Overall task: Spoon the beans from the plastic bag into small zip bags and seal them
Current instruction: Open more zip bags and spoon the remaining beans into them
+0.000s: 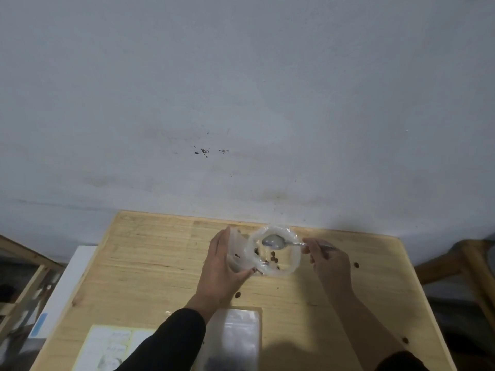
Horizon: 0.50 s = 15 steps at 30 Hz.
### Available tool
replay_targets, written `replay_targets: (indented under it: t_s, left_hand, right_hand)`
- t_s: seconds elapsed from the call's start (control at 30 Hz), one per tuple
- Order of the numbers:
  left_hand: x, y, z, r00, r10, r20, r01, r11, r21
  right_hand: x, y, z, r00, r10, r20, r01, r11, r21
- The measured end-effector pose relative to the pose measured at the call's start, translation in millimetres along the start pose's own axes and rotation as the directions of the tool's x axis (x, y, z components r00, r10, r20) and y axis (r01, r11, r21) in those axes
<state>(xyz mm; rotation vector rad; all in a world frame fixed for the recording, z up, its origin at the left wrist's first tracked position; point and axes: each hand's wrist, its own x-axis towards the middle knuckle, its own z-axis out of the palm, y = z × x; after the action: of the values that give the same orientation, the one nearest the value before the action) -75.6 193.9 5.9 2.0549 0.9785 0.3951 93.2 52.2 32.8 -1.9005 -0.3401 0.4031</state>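
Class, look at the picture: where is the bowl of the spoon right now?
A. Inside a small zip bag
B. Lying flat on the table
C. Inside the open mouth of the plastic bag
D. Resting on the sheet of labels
C: the spoon, held by the right hand, has its bowl within the rolled rim of the plastic bag.

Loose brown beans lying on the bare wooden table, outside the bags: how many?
3 loose brown beans: one right of the plastic bag, one near the left wrist, one at the near right edge. Others may hide under arms or bags.
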Motion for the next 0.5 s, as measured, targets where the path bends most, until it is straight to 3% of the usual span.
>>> replay_targets:
  t_s: [0.3, 0.5]
  left_hand:
    - [4, 1, 0, 1.000, -0.017, 0.014, 0.016, 0.999, 0.051]
    - [9, 1, 0, 0.999, -0.035, 0.025, 0.034, 0.998, 0.043]
  right_hand:
    - [4, 19, 15, 1.000, 0.015, 0.007, -0.015, 0.997, -0.074]
    - [10, 22, 18, 0.991, 0.094, 0.092, -0.094, 0.996, -0.002]
